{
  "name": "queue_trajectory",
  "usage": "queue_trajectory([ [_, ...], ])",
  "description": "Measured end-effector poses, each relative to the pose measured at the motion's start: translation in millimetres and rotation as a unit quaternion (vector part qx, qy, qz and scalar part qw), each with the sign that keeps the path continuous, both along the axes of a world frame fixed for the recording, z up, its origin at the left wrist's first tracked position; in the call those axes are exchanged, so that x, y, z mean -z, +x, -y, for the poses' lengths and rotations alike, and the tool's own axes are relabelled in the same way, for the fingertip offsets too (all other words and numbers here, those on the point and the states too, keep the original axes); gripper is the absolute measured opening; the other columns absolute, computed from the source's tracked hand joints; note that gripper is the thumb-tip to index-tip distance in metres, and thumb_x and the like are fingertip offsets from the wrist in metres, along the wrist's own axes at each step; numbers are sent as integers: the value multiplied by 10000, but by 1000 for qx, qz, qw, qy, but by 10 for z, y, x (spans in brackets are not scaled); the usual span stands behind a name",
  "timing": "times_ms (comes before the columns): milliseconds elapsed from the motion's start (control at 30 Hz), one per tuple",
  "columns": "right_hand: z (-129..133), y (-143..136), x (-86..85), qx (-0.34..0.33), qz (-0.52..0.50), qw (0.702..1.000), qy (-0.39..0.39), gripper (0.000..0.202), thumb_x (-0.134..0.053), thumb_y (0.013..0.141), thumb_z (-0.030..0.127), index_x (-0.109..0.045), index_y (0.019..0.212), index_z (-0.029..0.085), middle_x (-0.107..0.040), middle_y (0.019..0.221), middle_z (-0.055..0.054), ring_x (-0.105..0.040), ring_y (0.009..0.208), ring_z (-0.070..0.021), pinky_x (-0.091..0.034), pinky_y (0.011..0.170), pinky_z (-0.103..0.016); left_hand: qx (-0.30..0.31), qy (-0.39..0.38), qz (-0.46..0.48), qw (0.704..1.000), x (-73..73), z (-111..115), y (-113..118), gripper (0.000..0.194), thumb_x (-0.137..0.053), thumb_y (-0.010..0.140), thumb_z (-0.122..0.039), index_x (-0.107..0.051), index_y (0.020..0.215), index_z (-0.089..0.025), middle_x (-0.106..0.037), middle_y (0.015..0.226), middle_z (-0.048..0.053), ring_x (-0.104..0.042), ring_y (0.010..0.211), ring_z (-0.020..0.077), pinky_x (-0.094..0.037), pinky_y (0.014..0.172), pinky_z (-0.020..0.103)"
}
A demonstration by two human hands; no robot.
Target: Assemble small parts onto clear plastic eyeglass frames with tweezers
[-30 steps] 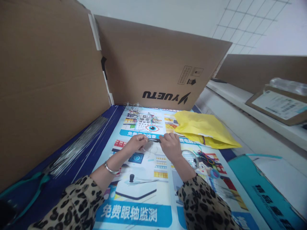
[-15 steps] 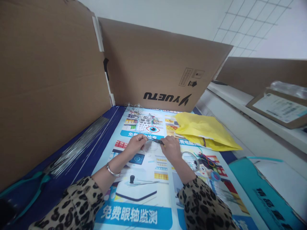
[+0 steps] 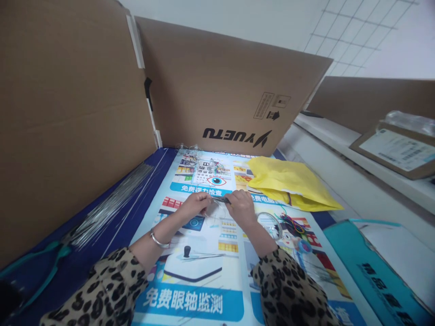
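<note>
My right hand (image 3: 242, 209) is closed around the handles of small dark pliers (image 3: 221, 199), whose jaws point left. At the tip of the jaws, my left hand (image 3: 198, 205) pinches thin wire (image 3: 217, 209), and fine strands loop down below it. Both hands are held over the printed poster (image 3: 200, 231) in the middle of the table. The exact shape of the wire piece is too small to make out. Several thin wire lengths (image 3: 204, 256) lie on the poster nearer to me.
Left lie a bundle of straight wires (image 3: 115, 199) and teal-handled pliers (image 3: 50, 267). Right are a round clear dish (image 3: 269, 225), coloured threads (image 3: 294, 225), a yellow bag (image 3: 295, 183) and a teal box (image 3: 377, 271). Cardboard panels (image 3: 217, 81) stand behind. Tangled wire pieces (image 3: 214, 167) lie at the back.
My hands and the pliers stay nearly in place, the wire still between them. The whole view has shifted very slightly.
</note>
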State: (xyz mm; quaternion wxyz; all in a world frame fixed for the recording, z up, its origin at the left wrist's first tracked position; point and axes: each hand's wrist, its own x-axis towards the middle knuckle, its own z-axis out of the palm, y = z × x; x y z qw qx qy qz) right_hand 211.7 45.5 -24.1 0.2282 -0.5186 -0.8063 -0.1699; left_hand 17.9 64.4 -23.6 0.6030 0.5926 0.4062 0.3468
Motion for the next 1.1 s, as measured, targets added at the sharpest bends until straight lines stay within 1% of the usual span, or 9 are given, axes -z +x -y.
queue_trajectory([
  [100,-3,12,-26,-14,22,1000,-10,153,-532,773,248,-623,891,215,-548,786,-46,-408,802,-187,-248,748,-325,10,-16,10,1000,-31,4,-15,142,-504,709,-286,-494,658,-153,-453,452,-51,-409,402,59,-331,426,170],
  [167,2,19,-57,-8,40,999,-10,158,-535,763,240,-620,894,216,-543,799,-51,-397,815,-195,-244,750,-334,15,-16,10,1000,-44,2,-23,141,-502,711,-280,-494,658,-149,-455,447,-49,-406,402,57,-320,427,168],
  [333,25,22,-133,8,82,996,14,149,-480,789,211,-615,852,210,-527,782,-61,-377,813,-205,-236,753,-348,4,1,-5,1000,-55,-8,-23,139,-503,705,-280,-512,669,-146,-456,445,-51,-395,401,57,-320,428,171],
  [533,51,-18,-154,25,109,993,33,148,-458,805,190,-606,803,190,-512,763,-67,-372,794,-201,-237,750,-353,-10,21,-36,999,-35,-26,-25,143,-494,690,-271,-534,656,-138,-458,446,-46,-406,407,63,-347,435,182],
  [733,75,-62,-176,40,127,990,55,156,-438,826,186,-593,811,181,-514,764,-62,-378,783,-194,-232,757,-354,-12,29,-62,998,9,-49,-41,144,-481,687,-260,-548,665,-135,-454,448,-47,-401,406,62,-354,434,183],
  [867,90,-78,-194,41,136,988,53,156,-429,834,179,-582,806,182,-514,766,-57,-379,785,-192,-227,761,-351,0,55,-84,995,22,-63,-67,144,-471,700,-258,-551,676,-141,-463,470,-46,-417,428,64,-348,451,180],
  [1100,90,-76,-170,30,139,989,43,157,-430,835,178,-575,776,181,-510,745,-54,-372,777,-192,-220,749,-355,27,112,-138,984,-33,-67,-98,148,-448,716,-251,-534,656,-147,-460,476,-49,-416,437,71,-325,455,183],
])
